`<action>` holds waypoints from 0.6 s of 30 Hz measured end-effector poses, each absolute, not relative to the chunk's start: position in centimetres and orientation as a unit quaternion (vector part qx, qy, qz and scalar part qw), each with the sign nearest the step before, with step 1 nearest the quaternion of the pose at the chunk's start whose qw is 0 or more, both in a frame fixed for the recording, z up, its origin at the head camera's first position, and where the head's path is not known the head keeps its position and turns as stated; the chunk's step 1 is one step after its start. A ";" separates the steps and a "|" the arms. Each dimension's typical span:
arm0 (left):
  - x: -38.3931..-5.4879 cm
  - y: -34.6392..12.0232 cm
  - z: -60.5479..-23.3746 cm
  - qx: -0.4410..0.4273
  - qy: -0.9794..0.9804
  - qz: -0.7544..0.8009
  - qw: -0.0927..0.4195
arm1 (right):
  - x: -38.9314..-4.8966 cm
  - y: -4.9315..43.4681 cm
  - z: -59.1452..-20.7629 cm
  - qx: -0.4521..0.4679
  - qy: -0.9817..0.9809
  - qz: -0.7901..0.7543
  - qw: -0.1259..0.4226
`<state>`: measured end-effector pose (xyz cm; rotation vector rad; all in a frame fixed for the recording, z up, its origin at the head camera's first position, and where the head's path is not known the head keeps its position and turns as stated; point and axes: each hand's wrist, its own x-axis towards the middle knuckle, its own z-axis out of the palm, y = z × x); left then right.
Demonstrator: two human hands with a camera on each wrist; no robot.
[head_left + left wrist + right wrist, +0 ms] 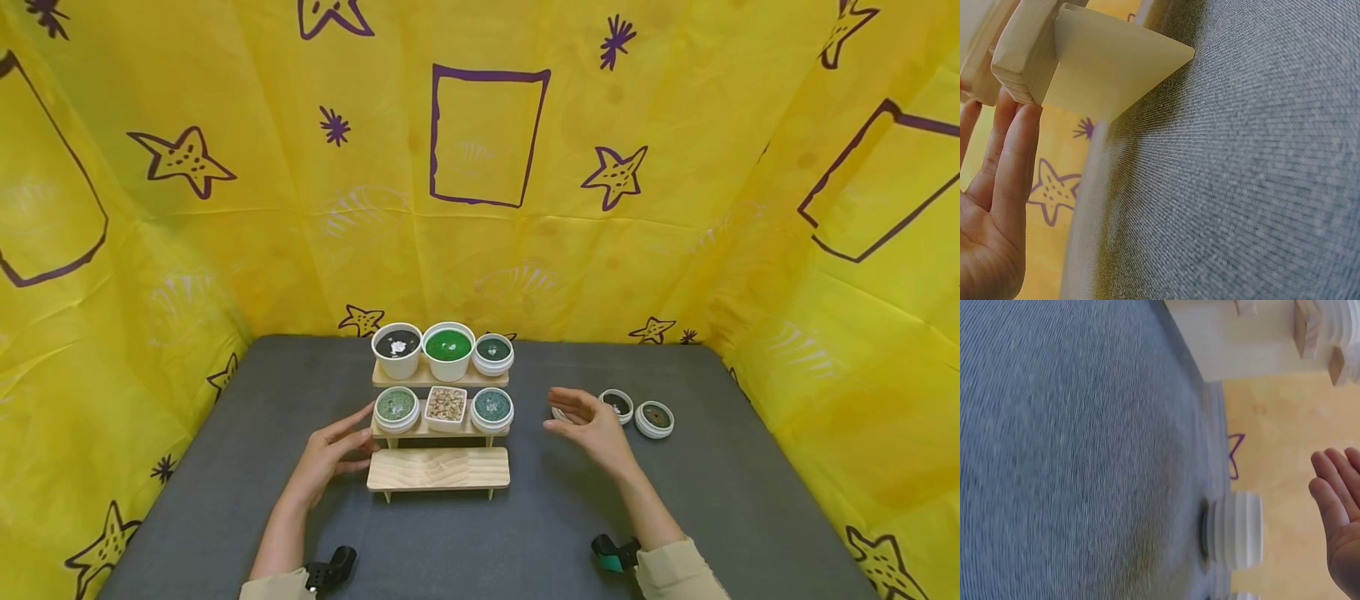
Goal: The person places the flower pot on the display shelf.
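Note:
A three-tier wooden stand (438, 469) stands mid-table. My left hand (322, 458) is at its left side; in the left wrist view the extended fingertips (1019, 134) touch the ends of the wooden shelves. On the top tier sit a tub with dark contents (398, 354), a tub with green contents (448, 346) and a small dark-green pot (493, 353). The middle tier bears a pale-green pot (397, 406), a square dish of small pieces (446, 407) and a teal pot (492, 407). My right hand (596, 429), holding nothing visible, hovers beside a partly hidden white pot (558, 414).
Right of the stand, a pot with dark contents (617, 403) and another with brownish-green contents (655, 418) stand on the grey table (735, 492). A ribbed white pot (1238, 530) shows in the right wrist view. Yellow patterned cloth (487, 267) encloses the table's back and sides.

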<state>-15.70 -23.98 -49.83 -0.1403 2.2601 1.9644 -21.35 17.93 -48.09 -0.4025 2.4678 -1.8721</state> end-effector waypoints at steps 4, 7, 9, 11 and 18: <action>-15.7 -24.0 -49.8 -0.050 0.753 0.652 0.073 | -21.5 18.9 -48.2 -0.117 0.798 -0.591 0.000; -15.7 -24.0 -49.8 -0.051 0.754 0.651 0.074 | -21.6 19.6 -48.5 -0.108 0.800 -0.591 -0.002; -15.7 -24.0 -49.8 -0.050 0.753 0.651 0.074 | -21.6 20.0 -48.7 -0.102 0.800 -0.591 -0.002; -15.7 -24.0 -49.8 -0.049 0.754 0.651 0.074 | -21.6 20.5 -48.8 -0.095 0.803 -0.589 -0.005; -15.7 -23.9 -49.6 -0.053 0.756 0.648 0.073 | -21.6 22.2 -48.7 -0.080 0.801 -0.593 -0.031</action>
